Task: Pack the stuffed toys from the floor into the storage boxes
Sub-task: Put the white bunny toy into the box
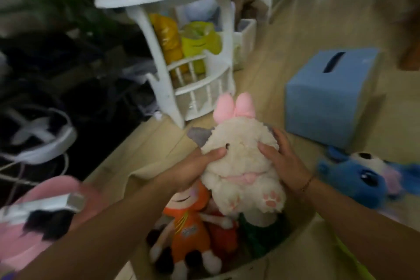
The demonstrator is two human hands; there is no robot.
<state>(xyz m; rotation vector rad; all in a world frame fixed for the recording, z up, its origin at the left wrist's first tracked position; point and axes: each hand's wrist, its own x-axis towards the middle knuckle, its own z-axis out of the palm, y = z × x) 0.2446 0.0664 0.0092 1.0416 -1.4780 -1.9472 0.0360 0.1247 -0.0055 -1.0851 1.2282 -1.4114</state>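
Right now both hands clasp the white plush toy [241, 161] from either side: the left hand [193, 173] has its thumb pressed into the toy's left flank, the right hand [281, 161] curls its thumb and fingers round the right flank. The toy, with its pink bow far from the person and its pink-padded feet near, hangs just above the open cardboard box [268, 263], its feet touching or almost touching the toys already inside. Among them lies an orange doll [188, 229], with something red and something green beside it, too blurred to name. On the floor just right of the box sits a blue plush toy [359, 179], not yet packed; a pink plush [45, 223] lies near left. Farther right stands a blue box [329, 95] with a slot in its top, and farther left a white shelf stand [188, 57]. The box looks fairly full, so the white toy may perch high and roll out over the rim unless pressed down among the others.
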